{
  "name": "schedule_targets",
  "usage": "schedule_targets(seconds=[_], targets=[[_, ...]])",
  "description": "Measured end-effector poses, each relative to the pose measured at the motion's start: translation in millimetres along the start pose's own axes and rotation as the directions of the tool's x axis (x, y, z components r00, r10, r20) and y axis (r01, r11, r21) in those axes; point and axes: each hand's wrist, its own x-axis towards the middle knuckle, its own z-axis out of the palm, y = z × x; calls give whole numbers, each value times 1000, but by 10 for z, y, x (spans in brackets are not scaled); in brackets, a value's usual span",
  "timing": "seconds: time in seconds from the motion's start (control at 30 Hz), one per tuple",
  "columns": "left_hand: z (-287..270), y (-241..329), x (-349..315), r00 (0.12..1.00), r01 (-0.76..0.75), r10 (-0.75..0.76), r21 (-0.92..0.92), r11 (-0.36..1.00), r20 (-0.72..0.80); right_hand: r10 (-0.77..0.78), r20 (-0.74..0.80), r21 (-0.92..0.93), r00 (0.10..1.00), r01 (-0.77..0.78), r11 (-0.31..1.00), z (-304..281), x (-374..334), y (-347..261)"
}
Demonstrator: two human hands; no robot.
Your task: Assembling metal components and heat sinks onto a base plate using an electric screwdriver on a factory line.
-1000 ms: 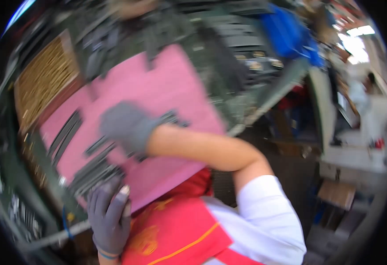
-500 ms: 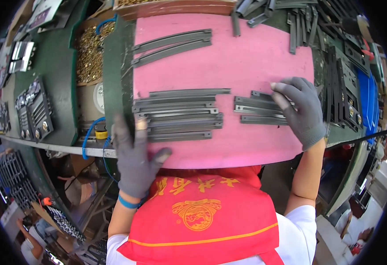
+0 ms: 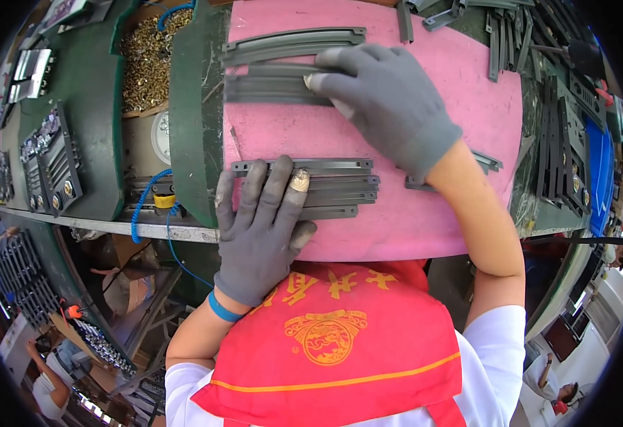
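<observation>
A pink mat (image 3: 397,213) lies on a green workbench (image 3: 194,128). My left hand (image 3: 261,228), in a grey glove with a worn fingertip, lies flat on a stack of long grey metal strips (image 3: 333,188) at the mat's near left edge. My right hand (image 3: 389,99), also grey-gloved, reaches across to the mat's far left. Its fingers press on a second group of grey strips (image 3: 268,89). More curved strips (image 3: 293,41) lie just beyond them. A short strip (image 3: 486,162) shows under my right wrist.
A box of small brass parts (image 3: 148,60) sits left of the mat. Black metal frames (image 3: 51,167) rest on the bench's left side. More grey strips (image 3: 557,135) pile at the right, beside a blue bin (image 3: 599,178). A blue cable (image 3: 144,206) hangs off the front edge.
My right hand has moved from the mat's right side across to the far left strips. My left hand has slid up onto the near stack. The head view has steadied over the mat.
</observation>
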Motion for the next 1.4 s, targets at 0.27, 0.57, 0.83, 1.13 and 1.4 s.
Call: schedule_targets(seconds=[0.27, 0.57, 0.83, 1.13, 1.4], targets=[[16, -85, 103, 998, 56, -56, 26, 998, 9, -28, -73, 45, 997, 31, 999, 70, -55, 173], [80, -82, -156, 956, 219, -236, -114, 969, -175, 465, -208, 684, 860, -212, 698, -100, -557, -507], [-2, 101, -57, 966, 254, -254, 280, 926, -36, 513, -253, 576, 820, -298, 761, -675, -1128, -185], [-94, 302, 331, 994, 101, -91, 231, 968, -55, 906, -6, -480, 424, -796, 369, -2074, -2770, 1086], [4, 362, 508, 995, 99, -95, 219, 971, -31, 815, 235, -282, 531, -765, 579, -2273, -2888, 1548]])
